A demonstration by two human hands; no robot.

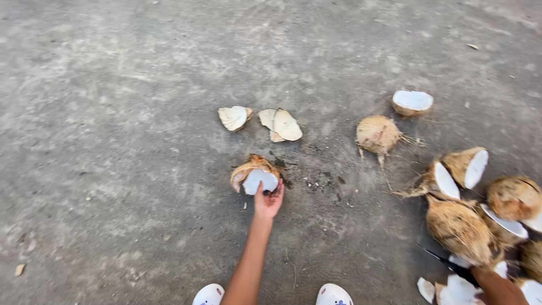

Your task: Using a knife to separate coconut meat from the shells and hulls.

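The left hand (268,201) reaches out over the concrete floor (113,141) and its fingers close on the near edge of a cut coconut (254,174), which lies on the floor near the middle of the view with its white flesh facing up. Dark specks and wet marks stain the floor just right of it. Beyond the coconut, well apart from it, lie husk pieces (279,124), pale and curved, two groups side by side. Nothing lies between the hand and the coconut.

To the right sits a whole husked nut (377,134), and past it a half (412,102) with its white face up. Along the right edge a pile (480,209) of coconuts crowds together, several sliced open and touching one another.

The right hand (485,280) shows only in part at the bottom right corner, gripping the handle of a dark knife (437,257) whose blade points toward the pile. White shoes (333,295) show at the bottom edge, either side of the left arm.
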